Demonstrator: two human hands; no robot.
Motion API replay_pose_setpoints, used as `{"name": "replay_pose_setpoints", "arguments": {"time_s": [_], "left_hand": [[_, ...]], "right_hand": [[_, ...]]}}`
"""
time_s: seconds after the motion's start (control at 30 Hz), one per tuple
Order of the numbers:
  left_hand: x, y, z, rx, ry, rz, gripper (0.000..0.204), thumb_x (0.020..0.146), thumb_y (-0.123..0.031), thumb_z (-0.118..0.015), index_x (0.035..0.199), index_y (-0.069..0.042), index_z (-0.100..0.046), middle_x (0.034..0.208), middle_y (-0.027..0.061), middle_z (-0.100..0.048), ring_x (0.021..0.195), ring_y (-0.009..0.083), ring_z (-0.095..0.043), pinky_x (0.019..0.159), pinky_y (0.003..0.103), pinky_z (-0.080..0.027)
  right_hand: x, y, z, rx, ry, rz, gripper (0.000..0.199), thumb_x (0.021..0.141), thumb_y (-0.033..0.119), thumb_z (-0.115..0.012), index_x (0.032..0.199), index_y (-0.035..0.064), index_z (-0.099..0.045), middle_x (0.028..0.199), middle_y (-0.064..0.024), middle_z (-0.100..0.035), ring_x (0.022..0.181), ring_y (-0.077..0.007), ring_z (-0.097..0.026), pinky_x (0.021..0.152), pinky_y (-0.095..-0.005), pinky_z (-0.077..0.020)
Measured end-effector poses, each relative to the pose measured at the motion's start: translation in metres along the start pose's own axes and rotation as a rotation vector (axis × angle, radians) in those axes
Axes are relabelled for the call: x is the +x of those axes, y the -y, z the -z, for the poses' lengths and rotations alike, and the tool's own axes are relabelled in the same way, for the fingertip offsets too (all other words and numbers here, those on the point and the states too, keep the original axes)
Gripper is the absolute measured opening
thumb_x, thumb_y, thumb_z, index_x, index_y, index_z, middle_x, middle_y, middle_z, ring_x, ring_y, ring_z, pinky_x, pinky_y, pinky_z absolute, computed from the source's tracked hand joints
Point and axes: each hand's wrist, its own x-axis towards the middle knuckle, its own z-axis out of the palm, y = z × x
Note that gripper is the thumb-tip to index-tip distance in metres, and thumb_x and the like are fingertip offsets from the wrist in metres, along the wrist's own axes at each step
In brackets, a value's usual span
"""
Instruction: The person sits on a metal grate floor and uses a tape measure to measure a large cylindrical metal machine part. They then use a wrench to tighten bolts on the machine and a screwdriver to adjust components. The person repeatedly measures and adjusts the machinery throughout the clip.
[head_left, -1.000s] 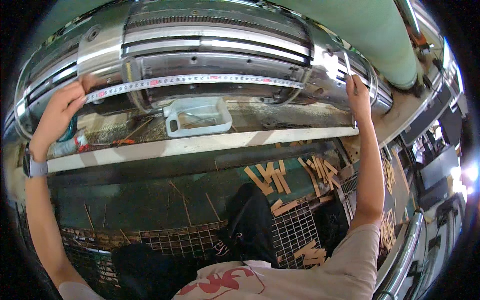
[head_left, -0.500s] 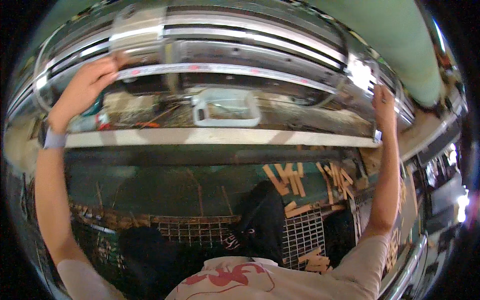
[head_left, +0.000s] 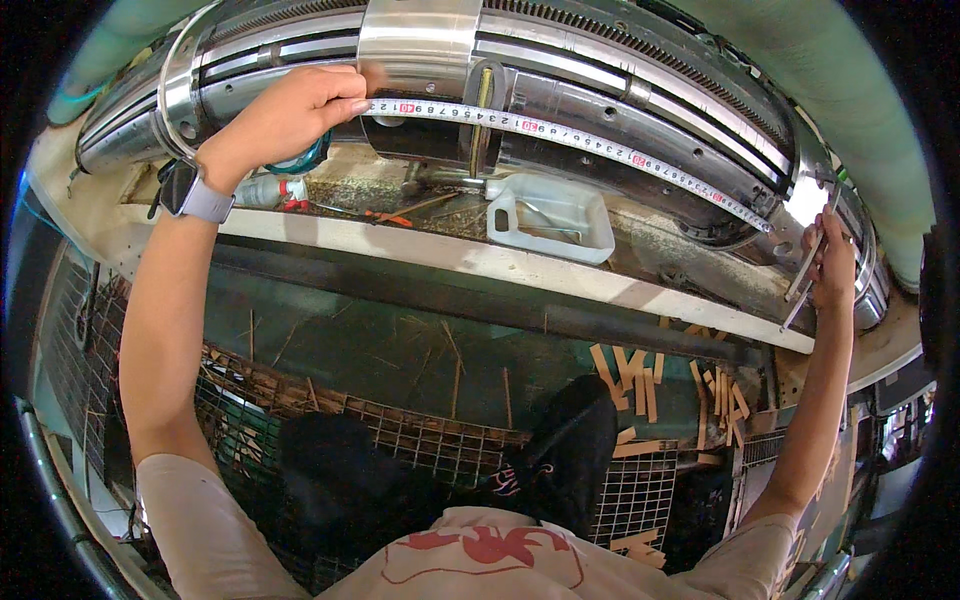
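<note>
My left hand (head_left: 292, 118) is closed, pinching a white tape measure (head_left: 585, 142) with black and red markings. From there the tape stretches to the right along a long steel cylinder (head_left: 735, 135) with slots and bolt holes, crossing below a shiny metal collar (head_left: 418, 45). At the cylinder's right end my right hand (head_left: 836, 262) has its fingers curled round a thin metal rod (head_left: 803, 268), whose exact kind I cannot make out. The tape's right end lies just left of these fingers, apart from them.
Below the cylinder, a cut-open translucent plastic jug (head_left: 552, 247), an orange-handled tool (head_left: 390, 218) and a clear bottle (head_left: 258, 190) sit behind a pale rail (head_left: 480, 258). Wood strips (head_left: 640, 380) litter the floor by a metal grating (head_left: 640, 490). Green rollers (head_left: 870, 110) curve past the right.
The view has turned, so the cylinder slants down to the right and my left hand sits further right in the picture. The rod in my right hand now shows clearly. My left hand keeps the tape.
</note>
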Motion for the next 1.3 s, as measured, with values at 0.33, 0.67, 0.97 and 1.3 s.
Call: {"name": "replay_pose_setpoints", "arguments": {"time_s": [0.33,0.67,0.97,1.3], "left_hand": [[0.001,-0.004,0.002,0.033,0.004,-0.039,0.02,0.086,-0.014,-0.052,0.078,0.001,-0.043,0.071,0.0132,-0.044,0.068,0.0299,-0.044,0.064,0.036,-0.038],[0.002,0.001,0.001,-0.024,0.005,-0.043,0.02,0.087,-0.015,-0.051,0.078,0.001,-0.042,0.071,0.0129,-0.043,0.066,0.0291,-0.043,0.062,0.036,-0.037],[0.002,0.002,0.001,0.007,0.015,-0.065,0.024,0.088,-0.017,-0.051,0.077,0.002,-0.041,0.069,0.0125,-0.038,0.066,0.0286,-0.04,0.063,0.035,-0.037],[0.002,0.005,0.0,0.009,0.052,-0.018,0.022,0.088,-0.016,-0.051,0.078,0.002,-0.043,0.07,0.0123,-0.041,0.068,0.0271,-0.043,0.066,0.034,-0.039]], "right_hand": [[0.004,-0.001,-0.013,0.115,0.018,0.038,0.024,0.094,0.031,-0.045,0.079,0.0117,-0.046,0.055,0.0031,-0.043,0.037,-0.0036,-0.028,0.029,-0.0192,-0.0187],[0.007,-0.012,0.003,-0.069,-0.068,0.057,0.025,0.094,0.031,-0.046,0.079,0.0116,-0.046,0.052,0.0037,-0.04,0.042,-0.005,-0.033,0.037,-0.0211,-0.0246],[0.017,-0.03,0.021,-0.182,-0.137,0.133,0.024,0.094,0.032,-0.045,0.079,0.0127,-0.048,0.053,0.0038,-0.039,0.044,-0.0056,-0.033,0.04,-0.021,-0.0215],[0.002,-0.007,-0.02,-0.068,-0.103,0.091,0.026,0.094,0.032,-0.046,0.078,0.0117,-0.047,0.052,0.0009,-0.045,0.037,-0.0056,-0.033,0.032,-0.0207,-0.0226]]}}
